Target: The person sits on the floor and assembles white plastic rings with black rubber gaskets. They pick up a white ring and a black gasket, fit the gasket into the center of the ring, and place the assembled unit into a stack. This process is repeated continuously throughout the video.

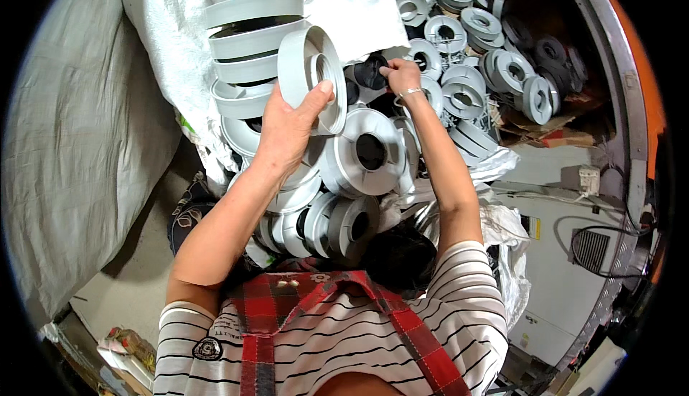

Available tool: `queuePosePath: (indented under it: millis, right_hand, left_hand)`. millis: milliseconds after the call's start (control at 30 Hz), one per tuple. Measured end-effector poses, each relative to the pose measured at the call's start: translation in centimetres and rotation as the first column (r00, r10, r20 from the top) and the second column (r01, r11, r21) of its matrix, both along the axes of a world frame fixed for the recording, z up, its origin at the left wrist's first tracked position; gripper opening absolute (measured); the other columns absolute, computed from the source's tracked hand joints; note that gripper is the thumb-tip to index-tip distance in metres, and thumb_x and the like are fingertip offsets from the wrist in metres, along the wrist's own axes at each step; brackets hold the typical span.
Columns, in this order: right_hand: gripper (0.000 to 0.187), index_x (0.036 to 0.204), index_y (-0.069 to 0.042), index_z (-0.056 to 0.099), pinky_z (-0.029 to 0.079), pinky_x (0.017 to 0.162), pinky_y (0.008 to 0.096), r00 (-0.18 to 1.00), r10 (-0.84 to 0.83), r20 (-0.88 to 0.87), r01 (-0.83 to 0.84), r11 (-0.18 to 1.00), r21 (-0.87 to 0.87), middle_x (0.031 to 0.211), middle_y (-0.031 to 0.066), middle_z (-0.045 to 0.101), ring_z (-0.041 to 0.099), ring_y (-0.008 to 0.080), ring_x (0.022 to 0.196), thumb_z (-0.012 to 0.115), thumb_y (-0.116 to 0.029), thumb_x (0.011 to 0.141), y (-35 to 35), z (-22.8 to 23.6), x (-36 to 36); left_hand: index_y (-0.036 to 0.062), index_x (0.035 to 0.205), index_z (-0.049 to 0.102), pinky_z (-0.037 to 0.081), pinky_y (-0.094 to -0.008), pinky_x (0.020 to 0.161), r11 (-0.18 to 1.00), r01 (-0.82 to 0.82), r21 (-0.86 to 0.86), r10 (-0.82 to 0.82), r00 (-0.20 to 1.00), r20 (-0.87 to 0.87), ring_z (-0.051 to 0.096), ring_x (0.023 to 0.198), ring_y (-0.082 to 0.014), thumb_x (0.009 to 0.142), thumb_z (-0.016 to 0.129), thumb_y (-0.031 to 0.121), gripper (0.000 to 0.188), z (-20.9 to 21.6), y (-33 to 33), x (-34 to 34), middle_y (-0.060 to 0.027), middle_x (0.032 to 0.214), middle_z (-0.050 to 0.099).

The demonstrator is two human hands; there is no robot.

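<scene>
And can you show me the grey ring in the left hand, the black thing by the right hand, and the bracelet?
Grey ring [293, 69], head view: outer side wall.
Black thing [369, 73], head view: middle of its dark side.
Bracelet [409, 93], head view: middle of its band.

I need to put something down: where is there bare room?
Bare floor shows at left, between the large pale sack and the left elbow. Crowded: the middle, heaped with grey rings, and the upper right, packed with more.

Left hand [291, 130]: fingers mostly hidden behind gray ring [293, 69]; white sack [344, 8] cut off at top edge
</scene>
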State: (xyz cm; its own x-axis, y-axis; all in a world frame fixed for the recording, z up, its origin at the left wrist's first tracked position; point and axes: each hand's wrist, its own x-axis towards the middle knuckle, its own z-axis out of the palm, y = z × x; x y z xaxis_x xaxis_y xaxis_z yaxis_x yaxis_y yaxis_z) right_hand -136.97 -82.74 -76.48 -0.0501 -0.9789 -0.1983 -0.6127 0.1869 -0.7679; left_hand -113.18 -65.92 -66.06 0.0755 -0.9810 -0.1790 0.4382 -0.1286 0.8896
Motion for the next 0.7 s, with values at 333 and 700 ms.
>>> queuePosePath:
  millis: [333,700]
  right_hand:
    - [0.033,0.087,0.004,0.064,0.048,0.064,0.0288,0.915,0.365,-0.17,-0.403,0.834,-0.376,0.071,0.0124,0.062,0.059,0.0206,0.065,0.066,-0.029,0.082,13.5,16.5,4.0]
    - [0.07,0.116,-0.001,0.046,0.046,0.085,0.035,0.271,0.513,-0.814,-0.954,0.257,-0.155,0.103,0.0127,0.052,0.051,0.0302,0.097,0.077,-0.019,0.057,16.3,21.3,5.3]
  left_hand:
    - [-0.0032,0.123,0.046,0.047,-0.031,0.088,0.973,0.216,-0.082,-0.231,0.907,-0.351,0.056,0.1,-0.0165,0.088,0.063,0.037,0.055,2.3,2.0,-1.5,-0.0103,0.114,0.057]
    - [-0.0054,0.119,0.05,0.049,-0.0316,0.082,0.923,0.386,0.002,-0.369,0.884,-0.287,0.058,0.093,-0.0161,0.088,0.062,0.038,0.055,3.1,3.2,0.9,-0.0104,0.109,0.059]
